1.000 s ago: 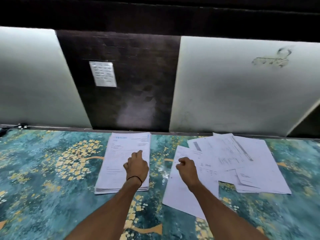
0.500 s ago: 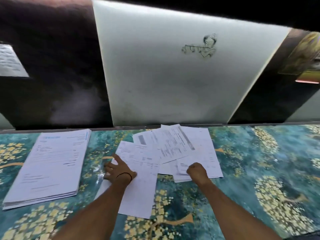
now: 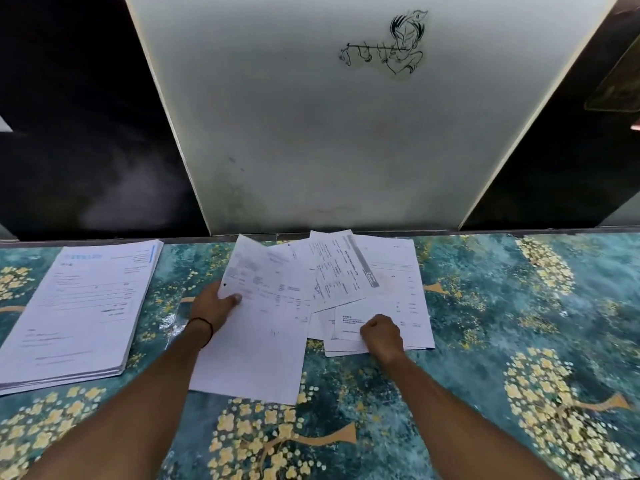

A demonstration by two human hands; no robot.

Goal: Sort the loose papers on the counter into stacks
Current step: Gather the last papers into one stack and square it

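While one stack (image 3: 79,310) lies squared at the table's (image 3: 519,323) left edge, my left hand (image 3: 211,306) pinches a sheet (image 3: 263,341); my right hand (image 3: 381,332), fisted, pins the unsorted pile (image 3: 391,282).

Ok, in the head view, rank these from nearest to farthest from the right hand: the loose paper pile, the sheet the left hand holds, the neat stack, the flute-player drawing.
1. Loose paper pile: under the right hand.
2. Held sheet: just to its left, pinched by the left hand.
3. Neat stack: far left on the counter.
4. Flute-player drawing: high on the white panel behind.
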